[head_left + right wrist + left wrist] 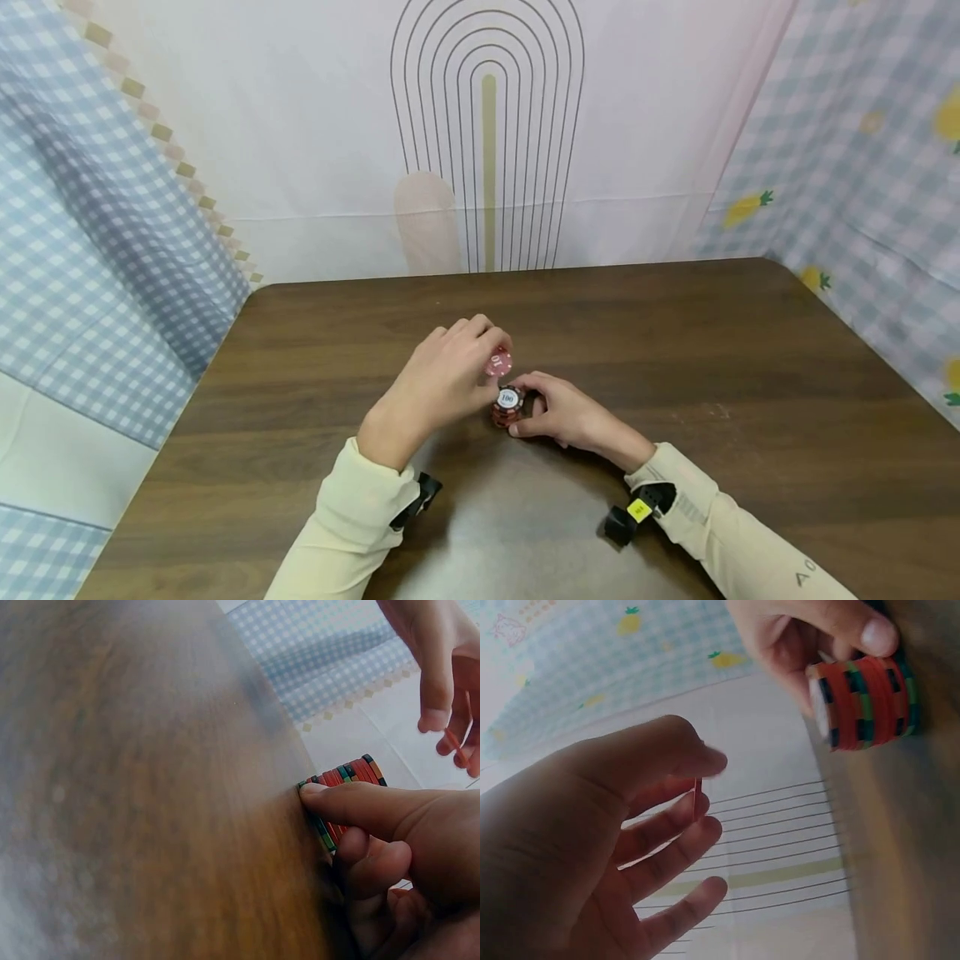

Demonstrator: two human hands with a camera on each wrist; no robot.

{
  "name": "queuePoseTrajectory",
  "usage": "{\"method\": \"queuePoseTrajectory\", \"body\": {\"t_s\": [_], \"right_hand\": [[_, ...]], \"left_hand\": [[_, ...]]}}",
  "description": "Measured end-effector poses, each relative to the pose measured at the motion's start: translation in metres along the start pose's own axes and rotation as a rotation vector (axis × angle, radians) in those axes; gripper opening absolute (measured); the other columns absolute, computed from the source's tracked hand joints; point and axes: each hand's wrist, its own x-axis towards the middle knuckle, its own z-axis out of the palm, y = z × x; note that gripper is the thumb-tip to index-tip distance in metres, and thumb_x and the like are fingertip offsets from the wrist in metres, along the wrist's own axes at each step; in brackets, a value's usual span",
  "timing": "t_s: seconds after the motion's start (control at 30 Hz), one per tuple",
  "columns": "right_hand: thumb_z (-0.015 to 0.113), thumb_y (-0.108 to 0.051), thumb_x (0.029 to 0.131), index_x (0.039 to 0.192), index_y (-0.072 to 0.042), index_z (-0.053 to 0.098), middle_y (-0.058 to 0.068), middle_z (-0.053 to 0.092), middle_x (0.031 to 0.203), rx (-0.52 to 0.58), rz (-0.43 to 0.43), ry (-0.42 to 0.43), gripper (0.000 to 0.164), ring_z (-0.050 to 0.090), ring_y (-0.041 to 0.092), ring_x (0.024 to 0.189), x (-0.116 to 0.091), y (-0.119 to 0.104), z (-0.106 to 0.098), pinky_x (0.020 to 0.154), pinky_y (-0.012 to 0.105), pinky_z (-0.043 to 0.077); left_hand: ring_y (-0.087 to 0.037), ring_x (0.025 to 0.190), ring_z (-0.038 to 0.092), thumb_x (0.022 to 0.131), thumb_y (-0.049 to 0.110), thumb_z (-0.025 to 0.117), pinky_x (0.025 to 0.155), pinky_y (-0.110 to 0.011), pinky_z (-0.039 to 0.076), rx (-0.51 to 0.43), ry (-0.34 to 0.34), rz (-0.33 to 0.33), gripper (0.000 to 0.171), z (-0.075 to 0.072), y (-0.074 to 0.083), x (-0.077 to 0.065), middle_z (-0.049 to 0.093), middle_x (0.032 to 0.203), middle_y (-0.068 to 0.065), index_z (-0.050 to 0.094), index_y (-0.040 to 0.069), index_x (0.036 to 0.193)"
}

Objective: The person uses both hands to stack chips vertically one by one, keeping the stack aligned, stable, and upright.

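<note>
A short stack of poker chips [507, 402] stands on the table, its top chip dark-edged with a white centre marked 100. Red, green, black and orange edges show along the stack [866, 703] in the left wrist view. My right hand [566, 410] grips the stack from the right, thumb low on its near side. Just above and left of it, my left hand [444, 379] pinches a single red poker chip [498, 362] marked 10 between thumb and fingers. That chip [455, 746] appears edge-on in the right wrist view, apart from the stack.
The brown wooden table [675, 333] extends around both hands. A white cloth [315, 125] with arch lines hangs behind its far edge. Checked cloths flank it, a blue one [97, 208] at left and a pineapple-patterned one [847, 183] at right.
</note>
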Motion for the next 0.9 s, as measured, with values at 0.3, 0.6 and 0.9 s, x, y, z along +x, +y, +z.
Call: {"method": "queuePoseTrajectory", "body": {"t_s": [0.3, 0.6, 0.9], "right_hand": [[0.082, -0.017, 0.082, 0.120, -0.014, 0.060, 0.003, 0.057, 0.067, 0.009, 0.009, -0.020, 0.043, 0.047, 0.013, 0.045, 0.001, -0.001, 0.002, 0.037, 0.027, 0.038], [0.082, -0.016, 0.082, 0.120, -0.013, 0.061, 0.003, 0.057, 0.070, 0.001, 0.011, -0.013, 0.044, 0.047, 0.013, 0.045, 0.001, -0.001, 0.000, 0.038, 0.027, 0.039], [0.082, -0.017, 0.082, 0.121, -0.013, 0.061, 0.005, 0.058, 0.072, -0.002, 0.000, -0.010, 0.045, 0.047, 0.013, 0.045, 0.001, -0.001, 0.000, 0.037, 0.027, 0.039]], "left_hand": [[-0.011, 0.096, 0.062, 0.083, 0.020, 0.077, 0.082, -0.034, 0.051, -0.201, -0.105, 0.004, 0.036, 0.013, -0.008, -0.003, 0.065, 0.108, 0.006, 0.066, 0.017, 0.117], [-0.011, 0.099, 0.063, 0.084, 0.020, 0.078, 0.083, -0.031, 0.051, -0.380, -0.250, -0.032, 0.036, 0.021, -0.013, -0.001, 0.067, 0.112, 0.008, 0.066, 0.018, 0.118], [-0.004, 0.089, 0.064, 0.084, 0.018, 0.078, 0.082, -0.028, 0.051, -0.473, -0.281, -0.043, 0.033, 0.030, -0.017, 0.000, 0.069, 0.102, 0.009, 0.067, 0.015, 0.115]]}}
